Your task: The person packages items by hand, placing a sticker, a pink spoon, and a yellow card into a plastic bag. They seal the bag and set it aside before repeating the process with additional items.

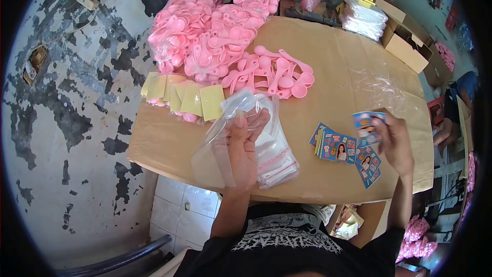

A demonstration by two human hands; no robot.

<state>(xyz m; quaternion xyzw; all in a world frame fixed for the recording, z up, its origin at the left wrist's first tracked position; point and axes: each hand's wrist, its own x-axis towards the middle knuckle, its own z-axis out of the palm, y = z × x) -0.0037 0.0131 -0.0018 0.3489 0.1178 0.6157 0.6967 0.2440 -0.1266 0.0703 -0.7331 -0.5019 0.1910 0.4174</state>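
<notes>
My left hand [241,149] has a clear plastic bag [218,146] pinched between its thumb and fingers, above a stack of flat clear bags [277,159]. A blue printed card [366,124] is gripped in my right hand [394,141], just over the cards on the table. Beneath it lie a pile of printed cards [335,146] and a few loose ones [369,166]. Beyond my left hand, loose pink measuring spoons [279,74] form a heap. To its left, packed bags with yellow cards [192,100] lie in an overlapping row.
Large plastic bags full of pink spoons [220,31] crowd the table's far left. Brown paper covers the table [328,56], with crumpled clear plastic [382,90] at right. Wrapped bag bundles [363,16] and a cardboard box [407,46] stand behind. Another person's arm [448,131] shows at right.
</notes>
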